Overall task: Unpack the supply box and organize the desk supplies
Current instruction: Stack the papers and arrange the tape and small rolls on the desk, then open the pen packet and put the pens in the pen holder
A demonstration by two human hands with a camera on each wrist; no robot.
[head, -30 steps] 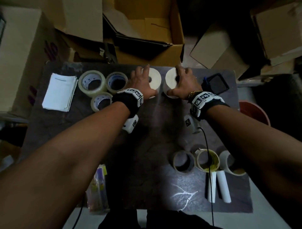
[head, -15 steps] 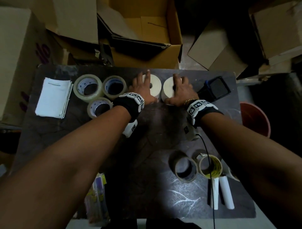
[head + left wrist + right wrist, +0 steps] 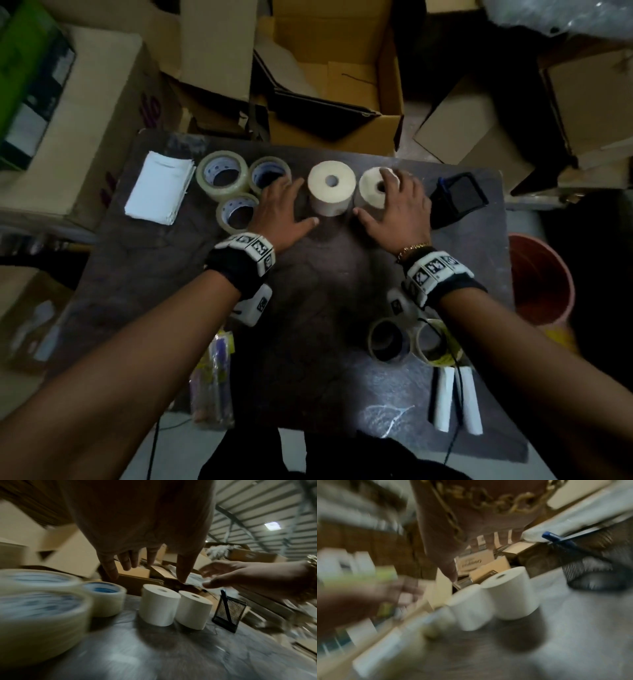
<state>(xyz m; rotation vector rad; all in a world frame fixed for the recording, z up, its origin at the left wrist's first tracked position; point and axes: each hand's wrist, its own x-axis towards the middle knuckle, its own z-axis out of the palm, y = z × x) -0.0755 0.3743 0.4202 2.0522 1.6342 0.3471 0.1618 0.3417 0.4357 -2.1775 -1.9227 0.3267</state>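
Two white paper rolls stand upright side by side at the table's far middle, the left roll [image 3: 331,187] [image 3: 158,605] [image 3: 471,607] and the right roll [image 3: 375,192] [image 3: 193,609] [image 3: 510,595]. My left hand [image 3: 294,202] [image 3: 150,566] is open with spread fingers, just left of the left roll and holding nothing. My right hand [image 3: 394,200] [image 3: 223,574] is open over the right roll; the left wrist view shows a gap between them. The open supply box [image 3: 342,130] sits behind the table.
Three clear tape rolls [image 3: 222,174] and a white paper stack [image 3: 158,187] lie far left. A black mesh holder [image 3: 459,198] stands right of the rolls. Near me are two tape rolls [image 3: 388,339], white tubes [image 3: 442,397] and a pen pack [image 3: 214,377]. An orange bucket [image 3: 537,277] is beside the table.
Both hands were pressed on the paper rolls. The left hand has come off its roll and shifted left; the right hand has lifted above its roll. The rolls stand uncovered.
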